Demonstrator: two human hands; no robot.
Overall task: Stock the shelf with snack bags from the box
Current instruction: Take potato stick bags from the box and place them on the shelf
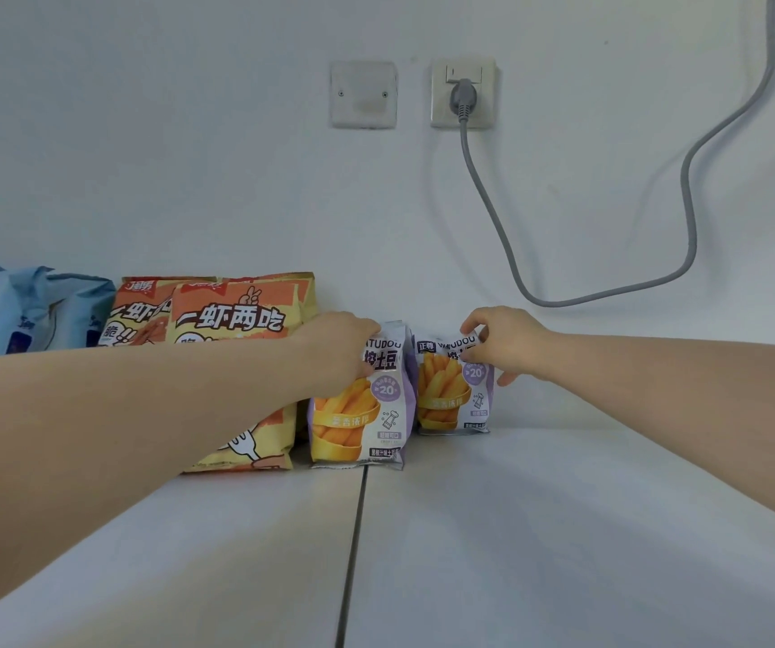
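Holding both purple fry bags by their top seams keeps them upright while you set them on the shelf (563,507). Your left hand (339,350) has its grip clamped on the upper left corner of the nearer fry bag (362,413); below that grip the bag hangs straight and its base rests on the white surface, just right of the seam line in the shelf top. Your right hand (505,341) pinches the top edge of the farther fry bag (451,395), fingers closed on the crimp, with the bag's base seated closer to the wall (189,133).

The two bags stand side by side, touching or nearly so; which cannot be told. Just left of your left grip stand the orange shrimp snack bags (231,320), front faces outward, and beyond those the pale blue bags (39,311). Judged from that row, the fry bags are held label-forward to continue the line.

Above your right grip a grey cable (484,189) hangs from the wall socket (463,93); it appears clear of the bags. The box is not in view.

Next step, as a judgement: align both bags, then release.
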